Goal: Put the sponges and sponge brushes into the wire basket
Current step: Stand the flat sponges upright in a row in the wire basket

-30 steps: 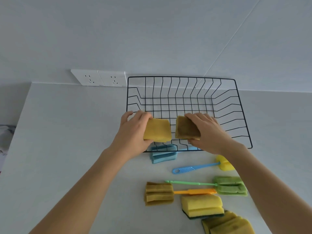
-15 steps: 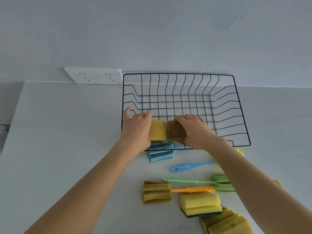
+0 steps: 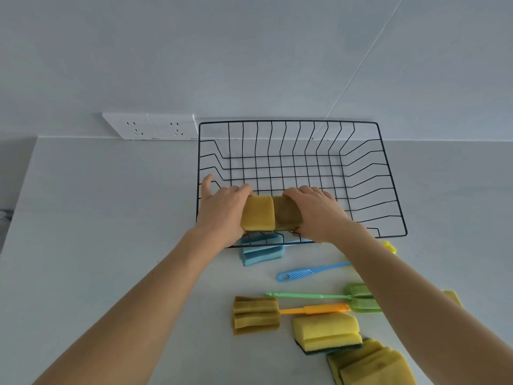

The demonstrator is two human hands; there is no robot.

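The black wire basket sits on the white table against the wall. My left hand grips a yellow sponge and my right hand grips a darker olive sponge. The two sponges touch side by side, low inside the basket's near left part. On the table nearer me lie a blue sponge, a blue-handled brush, a green sponge brush, an orange-handled olive sponge brush, a yellow-green sponge and a stack of sponges.
Two white wall sockets sit left of the basket at the table's back edge. The table's left edge runs along the frame's left side, with a dark object beyond it. My right forearm hides part of the brushes.
Both hands have moved forward and down into the basket, and the two sponges have come together until they touch.
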